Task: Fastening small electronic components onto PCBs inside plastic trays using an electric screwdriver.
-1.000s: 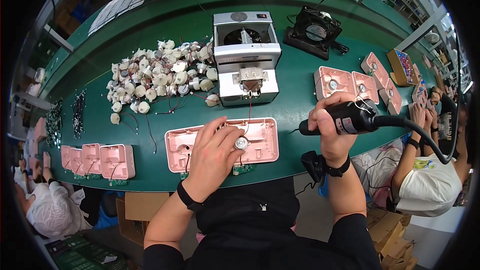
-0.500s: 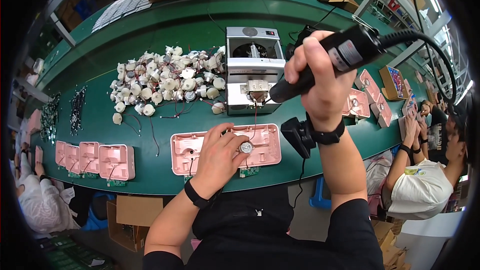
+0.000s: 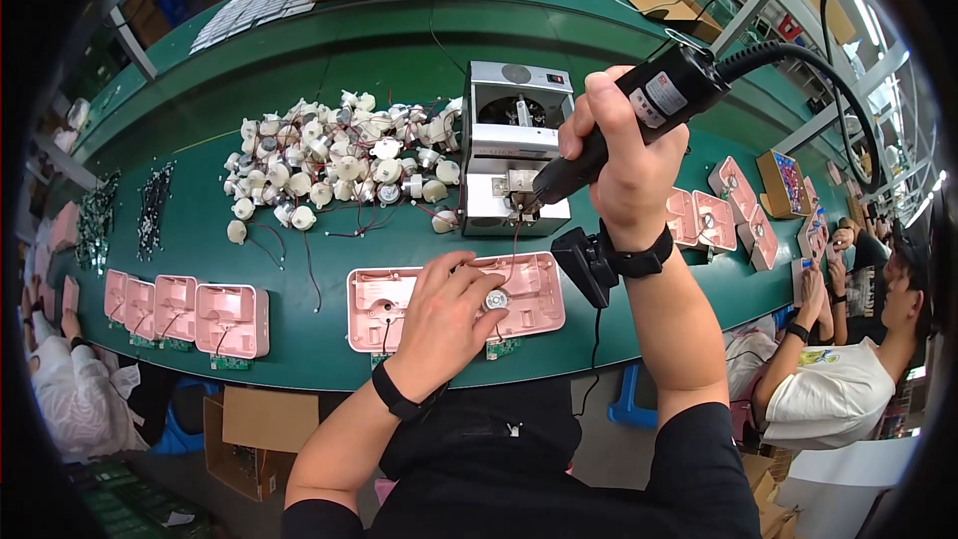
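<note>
Here's the left hand, nearest in, fingers half curled with thumb and forefinger closed about a small round motor that sits in the long pink housing at the near edge of the green bench. Up and to the right, the right hand wraps its fingers firmly round a black power screwdriver, nose angled down to the front of the silver machine, though whether the tip touches is too small to tell, and left of that machine sprawls a heap of white-capped motors.
</note>
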Demonstrator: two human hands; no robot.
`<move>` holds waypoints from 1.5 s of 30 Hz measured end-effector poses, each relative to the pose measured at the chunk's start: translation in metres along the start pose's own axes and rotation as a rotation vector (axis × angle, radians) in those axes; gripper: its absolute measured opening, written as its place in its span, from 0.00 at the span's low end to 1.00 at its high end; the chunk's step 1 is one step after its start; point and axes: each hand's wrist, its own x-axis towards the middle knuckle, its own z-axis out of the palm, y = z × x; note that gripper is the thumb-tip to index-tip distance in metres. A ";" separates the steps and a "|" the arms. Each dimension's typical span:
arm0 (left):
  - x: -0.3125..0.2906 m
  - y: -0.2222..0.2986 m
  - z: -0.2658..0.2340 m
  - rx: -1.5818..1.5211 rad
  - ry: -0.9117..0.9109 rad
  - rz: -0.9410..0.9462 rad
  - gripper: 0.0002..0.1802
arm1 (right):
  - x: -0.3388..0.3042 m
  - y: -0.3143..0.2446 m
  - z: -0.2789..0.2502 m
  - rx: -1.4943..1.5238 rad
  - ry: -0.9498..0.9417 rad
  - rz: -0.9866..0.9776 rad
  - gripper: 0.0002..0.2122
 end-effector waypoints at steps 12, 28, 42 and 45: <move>0.000 -0.001 0.004 0.021 -0.029 0.051 0.15 | 0.007 0.003 0.001 -0.014 -0.033 0.055 0.07; -0.002 -0.005 0.005 0.016 -0.016 0.046 0.18 | -0.100 -0.031 -0.016 0.078 -0.284 0.130 0.12; -0.002 -0.005 0.006 0.025 0.016 0.070 0.20 | -0.109 0.011 -0.018 -0.046 -0.255 0.128 0.12; -0.001 -0.005 0.006 0.016 0.014 0.055 0.19 | -0.109 0.016 -0.019 -0.071 -0.270 0.118 0.13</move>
